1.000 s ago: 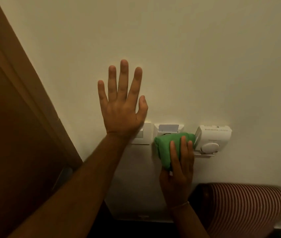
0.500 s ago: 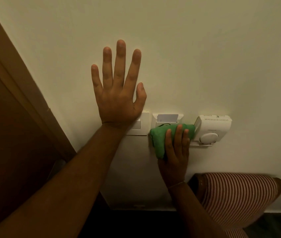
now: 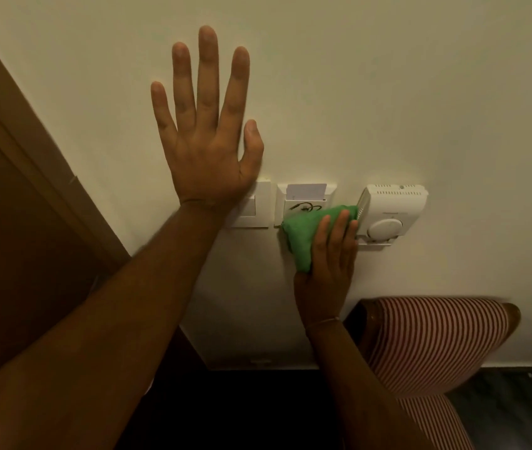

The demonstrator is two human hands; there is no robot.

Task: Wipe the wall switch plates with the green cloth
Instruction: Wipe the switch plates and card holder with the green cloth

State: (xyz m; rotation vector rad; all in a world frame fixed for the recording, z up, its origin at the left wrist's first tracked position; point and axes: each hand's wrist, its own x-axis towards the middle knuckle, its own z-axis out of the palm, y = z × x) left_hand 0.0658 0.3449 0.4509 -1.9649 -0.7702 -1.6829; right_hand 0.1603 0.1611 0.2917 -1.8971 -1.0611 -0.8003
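Observation:
Three white fittings sit in a row on the cream wall. The left switch plate is partly covered by the heel of my left hand, which lies flat on the wall with fingers spread. The middle plate is a key card holder with a card in its slot. My right hand presses the bunched green cloth against the holder's lower part and the wall just below it. The cloth's right tip touches the thermostat.
A brown wooden door and frame run down the left side. A chair with red and white striped upholstery stands against the wall below the thermostat. A white skirting strip meets the dark floor.
The cloth and my right hand slid slightly down and right, uncovering more of the card holder. My left hand stays flat on the wall; the view has shifted downward a little.

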